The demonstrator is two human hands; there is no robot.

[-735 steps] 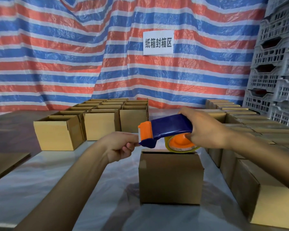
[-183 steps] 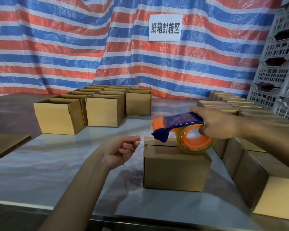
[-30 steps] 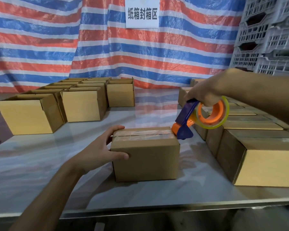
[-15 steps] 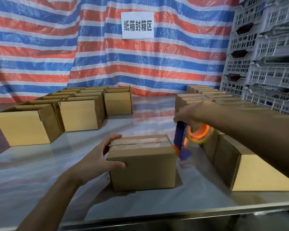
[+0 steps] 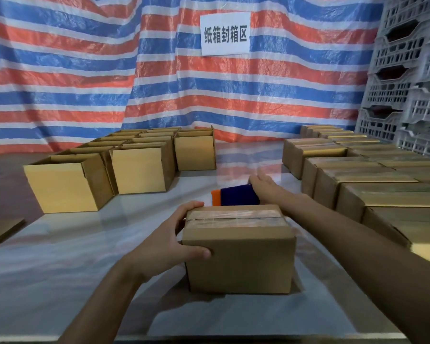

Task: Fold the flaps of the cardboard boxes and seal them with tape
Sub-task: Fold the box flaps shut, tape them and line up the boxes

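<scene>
1. head view: my left hand (image 5: 164, 247) clasped the taped box (image 5: 238, 259) at its corner.
2. the tape dispenser (image 5: 236, 197) had come down just beyond that hand, under my right hand (image 5: 263, 188); i couldn't tell its grip.
3. sealing looked finished.

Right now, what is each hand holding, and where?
Left hand grips the taped box at its left end. Right hand lies against the tape dispenser; grip unclear.

I am facing a red, white and blue striped tarp (image 5: 72, 78) that is hanging behind my table (image 5: 60, 269), with a white sign (image 5: 225, 33) of printed Chinese characters sitting high on it. Grey plastic crates (image 5: 405, 83) are standing stacked past the table's far right corner.
</scene>
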